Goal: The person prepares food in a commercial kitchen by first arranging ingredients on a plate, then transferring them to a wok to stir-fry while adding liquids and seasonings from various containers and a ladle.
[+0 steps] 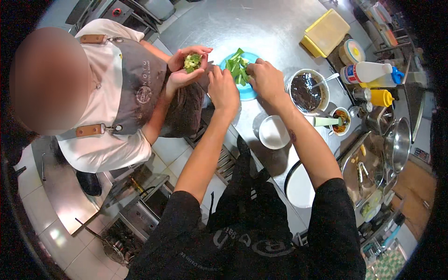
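A light-blue plate (248, 94) on the steel table carries a pile of green leaves (239, 67). My right hand (267, 81) reaches over the plate's right side, fingers curled in at the leaves. At the plate's left edge is my left hand (223, 88), its fingers bent together close to the leaves; what they hold, if anything, is hidden. Left of it, a co-worker in a grey apron cups chopped greens (192, 62) in both hands.
Right of the plate stand a white bowl of dark sauce (306, 91) with a spoon and a small cup (341, 122) with a green-handled utensil. Nearer are a white bowl (274, 132) and a white round plate (301, 186). A yellow lidded box (325, 32) sits at the back right.
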